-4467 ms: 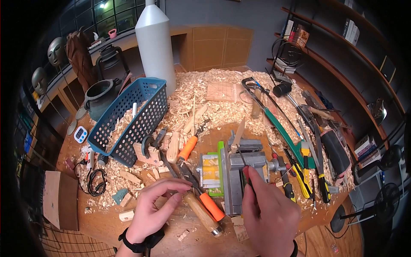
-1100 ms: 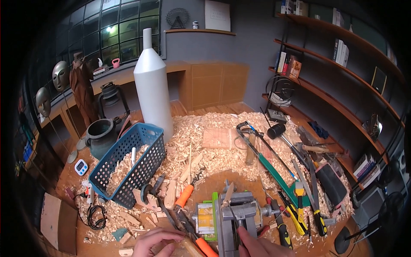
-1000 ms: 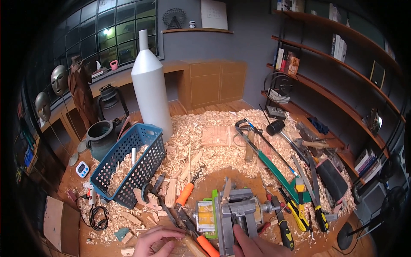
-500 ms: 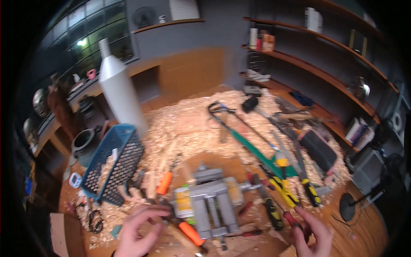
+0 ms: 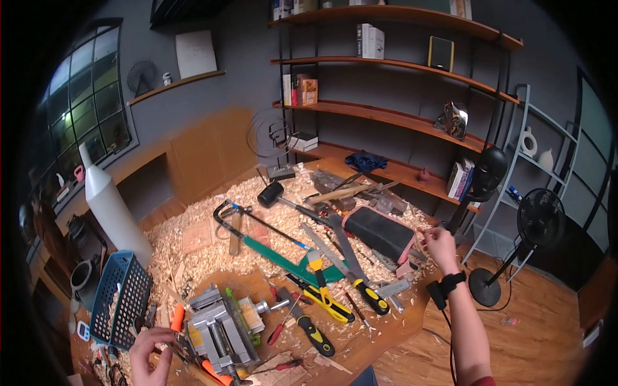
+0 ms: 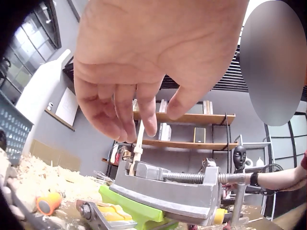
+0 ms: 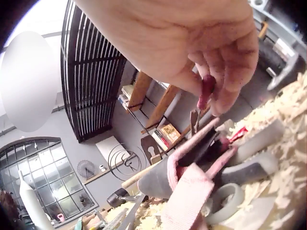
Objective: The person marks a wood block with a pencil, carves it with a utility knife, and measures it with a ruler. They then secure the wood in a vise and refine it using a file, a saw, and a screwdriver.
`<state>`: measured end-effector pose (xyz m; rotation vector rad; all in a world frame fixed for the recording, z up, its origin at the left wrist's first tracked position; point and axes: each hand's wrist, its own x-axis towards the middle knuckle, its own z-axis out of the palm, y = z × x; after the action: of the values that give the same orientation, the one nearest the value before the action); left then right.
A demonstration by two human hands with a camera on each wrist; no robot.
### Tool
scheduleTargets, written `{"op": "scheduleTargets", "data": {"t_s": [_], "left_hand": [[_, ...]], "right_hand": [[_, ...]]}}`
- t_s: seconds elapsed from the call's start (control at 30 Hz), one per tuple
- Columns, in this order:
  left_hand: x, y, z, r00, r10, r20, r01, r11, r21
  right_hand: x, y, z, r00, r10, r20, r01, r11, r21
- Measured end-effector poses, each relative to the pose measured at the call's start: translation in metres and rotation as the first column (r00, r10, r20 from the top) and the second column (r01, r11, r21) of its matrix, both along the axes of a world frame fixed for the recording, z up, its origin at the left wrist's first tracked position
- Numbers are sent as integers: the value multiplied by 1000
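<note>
My right hand (image 5: 440, 248) pinches a small red-handled tool (image 7: 206, 91) with a slim metal shaft pointing down. It is just beyond the open end of a black roll-shaped pouch (image 5: 380, 233) with pink edging. In the right wrist view, the tool tip overlaps the pouch's mouth (image 7: 192, 158). My left hand (image 5: 151, 354) hovers beside the grey bench vise (image 5: 222, 338), its fingers loosely bent and holding nothing. In the left wrist view, a slim pale wooden piece (image 6: 137, 149) stands upright at the vise's far jaw.
A green-framed saw (image 5: 277, 260), a black-headed mallet (image 5: 270, 193) and several yellow-and-black-handled tools (image 5: 315, 334) lie among wood shavings (image 5: 193, 212). A blue basket (image 5: 119, 302) stands at left. Beyond the table's right edge is a black fan (image 5: 541, 219).
The view has swung right. My right hand has left the vise with the red-handled tool and moved right to the black pouch. My left hand has stayed near the vise.
</note>
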<state>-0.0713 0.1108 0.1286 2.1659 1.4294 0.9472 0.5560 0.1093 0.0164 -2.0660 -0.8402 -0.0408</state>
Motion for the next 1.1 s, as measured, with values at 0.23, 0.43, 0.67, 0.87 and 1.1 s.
{"op": "scheduleTargets", "data": {"t_s": [0.23, 0.43, 0.67, 0.87, 1.1], "left_hand": [[-5, -7, 1, 1000, -8, 0, 8, 1000, -9], [-4, -17, -2, 994, 61, 93, -52, 994, -94], [-16, -30, 0, 989, 143, 31, -139, 985, -102], [-40, -25, -14, 995, 101, 24, -99, 992, -74], [-37, -24, -6, 994, 78, 71, -73, 995, -63]], "right_hand": [[-22, 17, 10, 530, 456, -715, -139, 878, 457], [-69, 32, 7, 435, 542, -719, 14, 794, 608], [-53, 48, -19, 380, 353, -855, 227, 861, 456], [-38, 57, -23, 434, 527, -731, -284, 850, 444], [-38, 72, -20, 731, 405, -550, -529, 845, -81]]}}
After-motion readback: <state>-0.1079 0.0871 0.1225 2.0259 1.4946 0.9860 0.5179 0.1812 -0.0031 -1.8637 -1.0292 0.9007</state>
